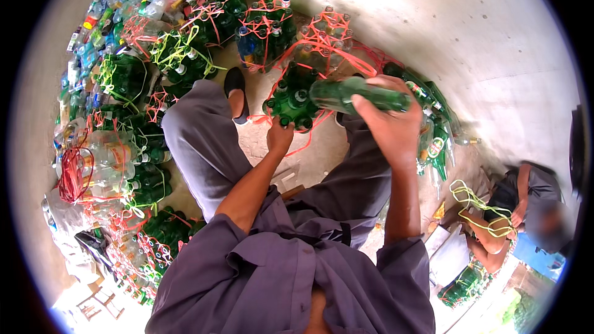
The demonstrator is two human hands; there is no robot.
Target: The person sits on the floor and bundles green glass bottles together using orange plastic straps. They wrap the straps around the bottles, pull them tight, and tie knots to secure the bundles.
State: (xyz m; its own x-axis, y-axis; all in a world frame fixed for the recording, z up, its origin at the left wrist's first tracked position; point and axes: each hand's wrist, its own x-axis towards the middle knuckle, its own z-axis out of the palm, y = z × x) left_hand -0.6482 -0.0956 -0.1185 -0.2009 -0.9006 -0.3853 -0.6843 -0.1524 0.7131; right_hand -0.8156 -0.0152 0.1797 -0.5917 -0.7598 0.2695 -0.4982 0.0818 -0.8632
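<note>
My right hand [399, 123] grips a green glass bottle [341, 95], held tilted almost on its side above the floor and slightly blurred. Between my knees stands a cluster of green glass bottles [297, 104], upright and close together. My left hand [280, 138] is at the near side of this cluster, its fingers around the neck of one bottle [284, 122]. Pink plastic twine [304, 141] runs loosely on the floor around the cluster. The lower end of the held bottle is partly hidden by my right hand.
Tied bundles of bottles [267, 25] stand along the wall [431, 32]. Plastic bottles [123, 2] are heaped at the left, with a coil of red twine [74, 174] nearby. Loose green bottles [437, 146] lie at right. Another person [519, 195] sits at far right by yellow twine [482, 208].
</note>
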